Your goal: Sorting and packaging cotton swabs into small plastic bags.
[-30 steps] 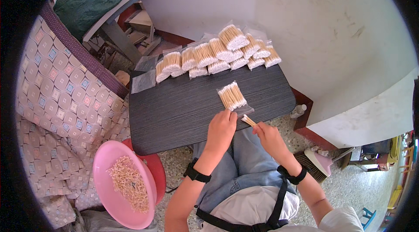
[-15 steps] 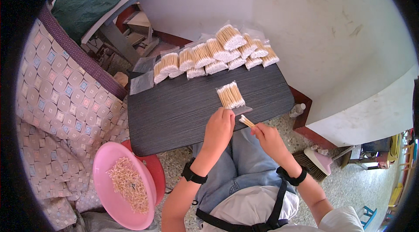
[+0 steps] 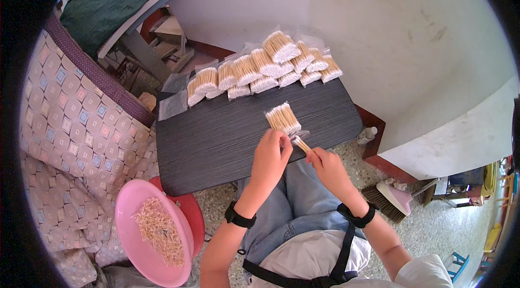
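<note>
A clear plastic bag of cotton swabs [image 3: 283, 117] lies on the dark table, its mouth toward me. My left hand [image 3: 272, 150] pinches the near edge of that bag at its opening. In my right hand [image 3: 326, 166] is a small bunch of cotton swabs [image 3: 301, 144], gripped at the near end. The white tips of the bunch are at the bag's mouth; whether they are inside it, I cannot tell. Farther back on the table, filled bags of cotton swabs [image 3: 247, 70] are stacked in a row.
Flat empty plastic bags [image 3: 173, 106] lie at the table's [image 3: 216, 141] far left corner. A pink basin [image 3: 123, 217] of loose swabs stands on a red stool [image 3: 190, 212] at lower left. A brush [image 3: 391, 201] and white bottle [image 3: 367, 135] are on the floor at right.
My right hand has brought the bunch of swabs up and left to the bag's mouth. My left hand has shifted slightly, its thumb and fingers now at the opening.
</note>
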`<state>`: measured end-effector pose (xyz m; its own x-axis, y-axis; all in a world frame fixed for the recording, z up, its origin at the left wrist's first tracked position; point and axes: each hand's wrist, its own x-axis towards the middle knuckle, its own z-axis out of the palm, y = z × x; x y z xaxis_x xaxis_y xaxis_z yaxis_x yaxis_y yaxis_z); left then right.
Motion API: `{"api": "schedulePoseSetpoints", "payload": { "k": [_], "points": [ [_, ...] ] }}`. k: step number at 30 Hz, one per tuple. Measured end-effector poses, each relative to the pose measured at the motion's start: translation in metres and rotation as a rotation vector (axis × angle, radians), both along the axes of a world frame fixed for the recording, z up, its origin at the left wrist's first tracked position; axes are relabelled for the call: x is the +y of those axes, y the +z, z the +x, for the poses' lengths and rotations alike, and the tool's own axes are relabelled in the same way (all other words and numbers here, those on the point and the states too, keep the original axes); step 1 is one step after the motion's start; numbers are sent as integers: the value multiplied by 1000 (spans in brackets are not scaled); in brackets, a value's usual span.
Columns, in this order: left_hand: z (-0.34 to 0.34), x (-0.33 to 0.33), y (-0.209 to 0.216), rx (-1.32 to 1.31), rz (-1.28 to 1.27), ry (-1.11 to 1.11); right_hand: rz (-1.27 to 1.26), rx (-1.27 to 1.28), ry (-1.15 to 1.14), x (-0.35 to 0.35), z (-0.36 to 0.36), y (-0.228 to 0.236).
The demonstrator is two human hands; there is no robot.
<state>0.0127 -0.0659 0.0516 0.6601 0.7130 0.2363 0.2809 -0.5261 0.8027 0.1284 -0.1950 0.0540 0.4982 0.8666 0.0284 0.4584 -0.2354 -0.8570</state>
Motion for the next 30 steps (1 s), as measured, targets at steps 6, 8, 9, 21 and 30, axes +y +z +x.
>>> {"api": "schedulePoseSetpoints", "payload": {
  "k": [6,8,9,21,30],
  "points": [
    [7,3,-2,-26,637,-109,61,38,-47,8,-2,-5],
    [8,3,-11,-10,561,-149,81,85,-69,10,-5,-6],
    [8,3,-15,-10,562,-147,95,97,-81,11,-6,-8],
    [11,4,-18,-60,483,-167,29,127,-135,26,-5,-4],
    [11,2,-20,-68,471,-154,46,115,-165,33,-4,-2]
  ]
}}
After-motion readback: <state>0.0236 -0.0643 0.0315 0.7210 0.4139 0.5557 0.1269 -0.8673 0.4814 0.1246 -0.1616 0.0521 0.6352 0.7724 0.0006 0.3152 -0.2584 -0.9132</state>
